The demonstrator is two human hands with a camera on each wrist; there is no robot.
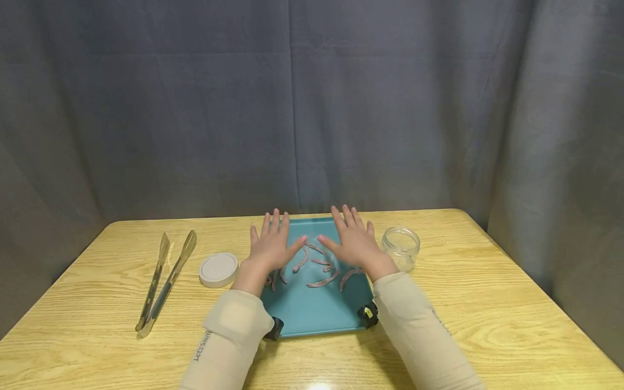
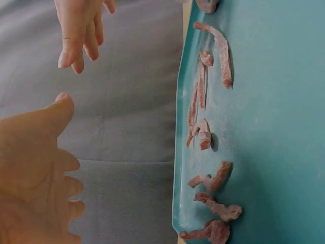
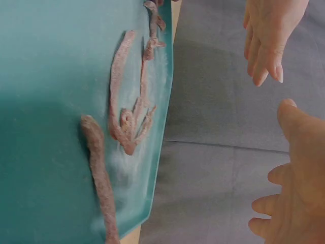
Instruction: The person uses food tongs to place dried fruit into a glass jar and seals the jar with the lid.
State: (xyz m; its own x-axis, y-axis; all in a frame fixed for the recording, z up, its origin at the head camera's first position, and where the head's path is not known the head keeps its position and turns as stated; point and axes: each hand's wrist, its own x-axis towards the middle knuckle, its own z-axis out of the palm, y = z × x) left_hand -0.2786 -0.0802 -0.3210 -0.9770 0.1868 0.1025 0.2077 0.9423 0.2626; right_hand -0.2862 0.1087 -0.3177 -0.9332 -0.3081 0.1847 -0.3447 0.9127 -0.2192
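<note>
Several thin, curled pinkish-brown strips (image 1: 323,283) with a whitish, powdery surface lie scattered on a teal tray (image 1: 317,317); the frames do not settle their kind. Over the tray's left side is my left hand (image 1: 269,250), fingers spread, holding nothing. My right hand (image 1: 358,246) is spread likewise over the right side, thumb pointing towards the left thumb with a gap between. Both wrist views show the hands raised apart from the strips (image 2: 218,51). In the head view the hands and forearms hide parts of the tray and some strips.
Left of the tray lies a round white lid (image 1: 218,269). Farther left, a pair of metal tongs (image 1: 166,287) rests on the wooden table (image 1: 487,303). An uncapped glass jar (image 1: 402,246) stands close to my right wrist. A grey curtain (image 1: 244,108) hangs behind the table.
</note>
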